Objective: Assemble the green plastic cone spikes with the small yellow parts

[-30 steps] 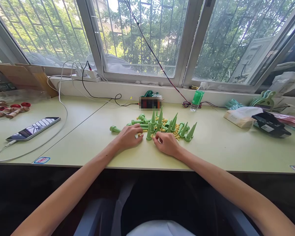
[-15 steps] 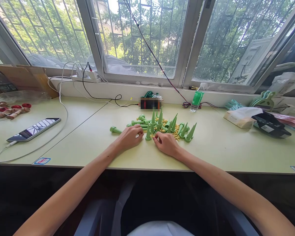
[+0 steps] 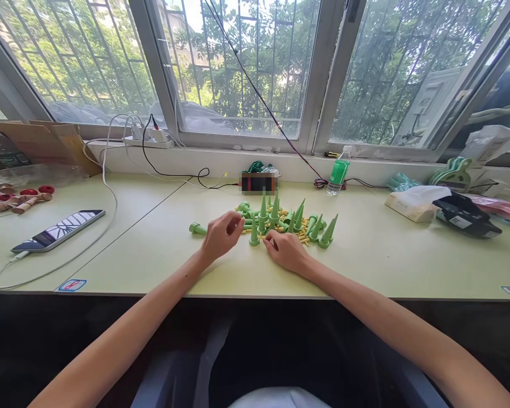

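Observation:
A pile of green cone-shaped plastic spikes (image 3: 274, 212) and small yellow pieces (image 3: 304, 235) lies in front of both hands. Several spikes stand point up on round caps; others lie flat. My left hand (image 3: 221, 233) is curled at the pile's left side, thumb and fingers bent toward each other; whatever may be between the tips cannot be made out. Closed in a pinch, my right hand (image 3: 288, 250) rests at the front of the pile, with a small yellow piece at its fingertips. Between the hands stands one upright spike (image 3: 254, 233). A lone spike (image 3: 198, 229) lies left of my left hand.
Behind the pile sits a blurred dark box (image 3: 258, 183), with a water bottle (image 3: 339, 171) to its right. A tissue box (image 3: 412, 205) is farther right. On the left are a charging phone (image 3: 59, 231), its white cable and wooden toys with red balls (image 3: 29, 192).
My left hand has lifted slightly and drawn a little left, its fingers curling into a tighter loop. My right hand stays almost in place. The whole view has shifted slightly.

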`<state>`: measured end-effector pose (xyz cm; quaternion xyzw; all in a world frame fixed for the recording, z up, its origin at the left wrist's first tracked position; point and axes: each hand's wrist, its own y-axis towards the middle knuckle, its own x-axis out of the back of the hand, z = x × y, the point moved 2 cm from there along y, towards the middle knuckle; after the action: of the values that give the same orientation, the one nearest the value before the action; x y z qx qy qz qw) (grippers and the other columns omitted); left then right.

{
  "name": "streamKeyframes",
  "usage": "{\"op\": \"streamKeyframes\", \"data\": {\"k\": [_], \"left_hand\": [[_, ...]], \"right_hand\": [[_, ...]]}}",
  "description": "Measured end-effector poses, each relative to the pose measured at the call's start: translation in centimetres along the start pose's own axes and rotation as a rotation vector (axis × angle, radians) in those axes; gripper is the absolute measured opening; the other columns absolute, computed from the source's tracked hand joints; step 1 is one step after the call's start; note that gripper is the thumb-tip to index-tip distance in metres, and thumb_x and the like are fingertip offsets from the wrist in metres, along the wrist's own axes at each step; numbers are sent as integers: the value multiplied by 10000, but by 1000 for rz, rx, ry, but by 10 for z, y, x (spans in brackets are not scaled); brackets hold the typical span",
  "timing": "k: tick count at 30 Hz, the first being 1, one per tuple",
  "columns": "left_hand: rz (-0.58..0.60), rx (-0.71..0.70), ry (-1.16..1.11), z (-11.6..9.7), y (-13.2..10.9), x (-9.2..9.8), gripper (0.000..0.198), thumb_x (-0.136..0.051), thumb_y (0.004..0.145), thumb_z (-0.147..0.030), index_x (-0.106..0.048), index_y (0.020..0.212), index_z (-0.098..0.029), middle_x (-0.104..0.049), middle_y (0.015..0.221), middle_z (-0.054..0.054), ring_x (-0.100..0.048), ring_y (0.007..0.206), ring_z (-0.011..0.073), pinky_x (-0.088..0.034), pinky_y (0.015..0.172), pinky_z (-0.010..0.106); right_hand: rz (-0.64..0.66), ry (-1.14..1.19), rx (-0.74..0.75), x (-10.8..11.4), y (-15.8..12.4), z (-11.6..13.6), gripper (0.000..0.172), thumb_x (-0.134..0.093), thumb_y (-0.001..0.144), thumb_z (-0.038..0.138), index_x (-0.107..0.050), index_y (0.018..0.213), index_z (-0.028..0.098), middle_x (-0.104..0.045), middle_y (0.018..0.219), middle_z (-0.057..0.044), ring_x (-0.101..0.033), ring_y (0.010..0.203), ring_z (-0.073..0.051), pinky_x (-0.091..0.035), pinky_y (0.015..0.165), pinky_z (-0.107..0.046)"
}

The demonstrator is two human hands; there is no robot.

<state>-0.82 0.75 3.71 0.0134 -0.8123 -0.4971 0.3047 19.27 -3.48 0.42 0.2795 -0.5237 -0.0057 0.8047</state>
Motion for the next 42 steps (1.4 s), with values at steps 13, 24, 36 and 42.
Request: {"op": "streamKeyframes", "data": {"k": [13, 24, 36, 42], "left_hand": [[-36, -172, -27, -7, -11, -8, 53, -546, 944, -212, -551, 894, -197, -620, 742, 3, -463, 497, 65, -383, 454, 193], [201, -234, -112, -12, -13, -16, 172, -494, 974, -245, -542, 817, -195, -650, 796, 49, -506, 568, 103, -412, 514, 231], [317, -236, -98, -15, -14, -19, 241, -440, 998, -222, -571, 798, -187, -597, 763, 43, -529, 644, 135, -437, 603, 259], [263, -218, -55, -11, -12, -16, 349, -374, 1020, -253, -512, 706, -194, -515, 649, 15, -464, 564, 135, -367, 552, 272]], "right_hand": [[-68, 198, 25, 1, -2, 0, 182, -503, 993, 290, -560, 1134, 190, -568, 615, 54, -525, 538, -132, -337, 589, -221], [-49, 267, 153, 2, -4, 2, 205, -510, 1010, 288, -581, 1189, 216, -685, 821, -3, -614, 695, -146, -411, 694, -226], [-57, 334, 178, 2, -3, 1, 168, -484, 1026, 314, -563, 1130, 208, -689, 877, -17, -630, 742, -151, -436, 722, -237], [-119, 323, 179, 1, -3, -1, 158, -461, 1021, 314, -565, 1047, 199, -670, 880, -30, -597, 714, -147, -439, 709, -245]]}}
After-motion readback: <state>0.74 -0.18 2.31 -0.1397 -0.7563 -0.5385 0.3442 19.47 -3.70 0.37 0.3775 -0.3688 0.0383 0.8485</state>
